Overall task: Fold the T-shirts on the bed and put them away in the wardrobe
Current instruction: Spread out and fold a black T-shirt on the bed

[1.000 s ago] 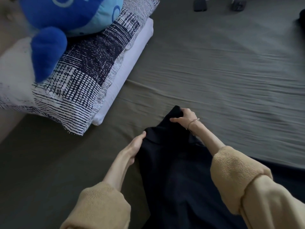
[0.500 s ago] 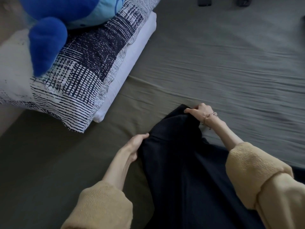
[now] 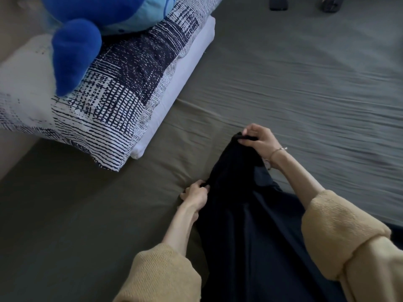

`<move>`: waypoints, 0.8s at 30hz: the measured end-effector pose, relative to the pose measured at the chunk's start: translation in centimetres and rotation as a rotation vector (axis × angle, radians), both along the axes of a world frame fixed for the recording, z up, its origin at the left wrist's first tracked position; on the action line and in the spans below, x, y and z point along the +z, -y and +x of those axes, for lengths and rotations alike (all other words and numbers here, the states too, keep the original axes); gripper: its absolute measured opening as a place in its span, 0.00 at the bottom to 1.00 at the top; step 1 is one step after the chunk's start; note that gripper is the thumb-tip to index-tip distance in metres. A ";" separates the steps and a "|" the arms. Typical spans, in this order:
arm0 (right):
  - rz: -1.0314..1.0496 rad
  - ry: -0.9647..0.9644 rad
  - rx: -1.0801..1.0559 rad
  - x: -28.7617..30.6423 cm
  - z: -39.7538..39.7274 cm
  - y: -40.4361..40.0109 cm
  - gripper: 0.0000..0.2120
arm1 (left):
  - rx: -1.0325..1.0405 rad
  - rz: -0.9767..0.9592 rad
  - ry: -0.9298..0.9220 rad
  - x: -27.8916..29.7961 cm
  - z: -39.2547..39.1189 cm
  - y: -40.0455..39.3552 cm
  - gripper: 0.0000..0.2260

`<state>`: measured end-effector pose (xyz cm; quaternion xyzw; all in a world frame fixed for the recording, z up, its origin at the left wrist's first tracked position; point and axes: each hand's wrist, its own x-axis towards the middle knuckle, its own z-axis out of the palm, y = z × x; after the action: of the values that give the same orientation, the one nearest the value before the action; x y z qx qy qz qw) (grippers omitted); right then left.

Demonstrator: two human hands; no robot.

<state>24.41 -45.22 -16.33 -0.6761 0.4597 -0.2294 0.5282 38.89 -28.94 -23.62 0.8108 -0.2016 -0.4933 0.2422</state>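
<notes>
A dark navy T-shirt [image 3: 250, 225] lies on the bed [image 3: 305, 88], stretched from the bottom edge of the view up toward the middle of the olive-grey sheet, and it serves as the landmark here. At its far end, the right hand [image 3: 259, 141] holds the cloth with its fingers [image 3: 245, 141] curled tight around a bunched corner, lifting that corner a little off the sheet. A thin bracelet [image 3: 278, 150] sits on the wrist just behind that hand. On the T-shirt's left edge, nearer the person, the left hand [image 3: 195, 194] pinches the fabric between curled fingers, knuckles resting against the sheet. Both forearms come out of mustard-yellow sleeves [image 3: 340, 234] pushed up toward the elbows, one on each side of the garment.

Far to the left of the T-shirt, a navy-and-white patterned pillow [image 3: 122, 101] lies on top of a plain white pillow [image 3: 185, 79]. A blue plush toy [image 3: 87, 33] rests on the patterned one. Well beyond the T-shirt, at the top edge of the view, two small dark objects [image 3: 278, 3] sit on the sheet; what they are cannot be told.
</notes>
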 end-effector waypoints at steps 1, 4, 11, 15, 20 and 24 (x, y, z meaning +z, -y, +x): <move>0.028 0.099 -0.019 0.2 -0.6 0.2 0.15 | 0.025 -0.008 -0.047 -0.5 0.3 0.0 0.13; 0.016 0.101 -0.043 0.1 -0.9 0.2 0.18 | 0.147 -0.073 -0.223 3.5 -0.4 -0.2 0.10; 0.028 -0.537 -0.099 -1.7 -1.3 0.2 0.21 | 0.377 -0.241 -0.420 4.9 0.0 -0.2 0.19; -0.069 -0.754 0.161 -2.3 -2.2 0.1 0.12 | 0.439 -0.253 -0.481 5.3 0.6 -0.6 0.20; -0.156 -0.389 0.023 -1.8 -2.6 -0.2 0.07 | 0.403 -0.252 -0.470 5.2 0.6 -0.7 0.20; -0.209 -0.556 0.056 -1.3 -3.3 -0.1 0.23 | 0.410 -0.270 -0.476 5.2 0.5 -0.8 0.20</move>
<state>21.13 -45.14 -17.61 -0.7762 0.5418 -0.0668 0.3155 39.44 -28.11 -18.43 0.6573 -0.0358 -0.5786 0.4816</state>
